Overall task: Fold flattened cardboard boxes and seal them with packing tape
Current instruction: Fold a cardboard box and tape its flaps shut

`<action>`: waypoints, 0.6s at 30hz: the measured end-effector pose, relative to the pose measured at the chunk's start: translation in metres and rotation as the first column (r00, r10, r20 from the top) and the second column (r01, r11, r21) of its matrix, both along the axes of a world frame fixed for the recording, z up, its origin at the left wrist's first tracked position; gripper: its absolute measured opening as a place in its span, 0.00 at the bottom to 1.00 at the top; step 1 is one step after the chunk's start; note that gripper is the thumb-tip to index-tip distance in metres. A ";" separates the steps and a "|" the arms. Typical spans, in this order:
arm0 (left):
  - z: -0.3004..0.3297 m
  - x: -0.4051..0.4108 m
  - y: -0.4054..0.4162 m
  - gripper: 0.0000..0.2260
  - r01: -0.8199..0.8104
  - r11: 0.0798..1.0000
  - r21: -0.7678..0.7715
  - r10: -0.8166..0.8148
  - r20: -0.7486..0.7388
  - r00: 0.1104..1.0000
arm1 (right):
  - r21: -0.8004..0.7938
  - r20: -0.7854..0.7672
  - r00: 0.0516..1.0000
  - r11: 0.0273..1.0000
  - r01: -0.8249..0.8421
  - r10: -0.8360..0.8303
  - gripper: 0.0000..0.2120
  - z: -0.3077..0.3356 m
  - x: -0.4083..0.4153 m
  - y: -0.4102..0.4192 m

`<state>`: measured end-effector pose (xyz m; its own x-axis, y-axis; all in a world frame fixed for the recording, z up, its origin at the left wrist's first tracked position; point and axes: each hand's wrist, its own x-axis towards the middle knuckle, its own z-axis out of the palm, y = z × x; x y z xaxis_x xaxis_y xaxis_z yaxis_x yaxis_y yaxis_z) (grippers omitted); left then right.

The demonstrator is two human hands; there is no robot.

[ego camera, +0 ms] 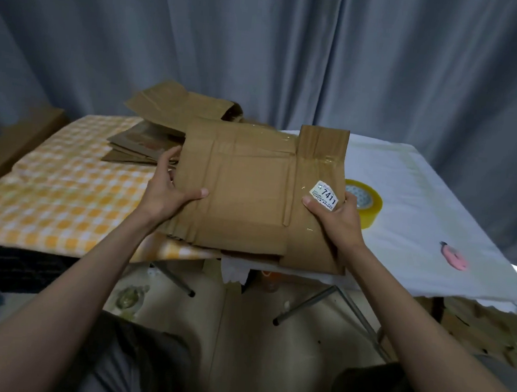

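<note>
Two hands (171, 194) grip flattened, taped cardboard box (251, 192).

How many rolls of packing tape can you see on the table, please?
1. The roll of tape sits on the white cloth, just behind the right hand and partly hidden by the held cardboard; others may be hidden.

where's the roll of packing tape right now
In the head view, the tape roll sits on the white cloth, right of the held cardboard box, just behind the right hand.
</note>
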<state>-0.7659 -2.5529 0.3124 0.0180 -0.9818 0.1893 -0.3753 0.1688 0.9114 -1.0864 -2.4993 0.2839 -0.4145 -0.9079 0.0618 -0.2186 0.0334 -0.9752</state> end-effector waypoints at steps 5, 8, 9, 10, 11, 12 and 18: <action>0.029 -0.011 0.002 0.26 0.005 0.997 0.079 0.008 -0.168 0.986 | -0.050 0.075 0.997 0.999 0.004 0.000 0.32 0.029 -0.014 0.003; 0.043 -0.010 -0.002 0.20 0.001 0.999 0.052 0.011 -0.225 0.974 | -0.112 0.063 0.998 0.994 -0.007 0.014 0.30 0.044 -0.016 0.004; 0.046 -0.010 -0.003 0.19 -0.017 0.999 0.032 0.024 -0.232 0.973 | -0.136 0.051 0.998 0.990 -0.022 0.029 0.29 0.048 -0.016 0.004; 0.048 -0.011 -0.003 0.20 -0.037 0.999 0.012 0.039 -0.238 0.970 | -0.159 0.040 0.998 0.986 -0.041 0.048 0.29 0.050 -0.015 0.004; 0.048 -0.012 -0.002 0.21 -0.055 0.998 -0.004 0.052 -0.253 0.966 | -0.176 0.035 0.997 0.983 -0.062 0.069 0.29 0.050 -0.013 0.004; 0.047 -0.013 -0.001 0.22 -0.065 0.998 -0.014 0.059 -0.269 0.961 | -0.184 0.036 0.995 0.979 -0.086 0.094 0.29 0.049 -0.011 0.004; 0.018 -0.009 0.008 0.31 -0.021 0.998 0.061 0.037 -0.280 0.959 | -0.157 0.014 0.977 0.966 -0.208 0.212 0.32 0.023 -0.009 0.010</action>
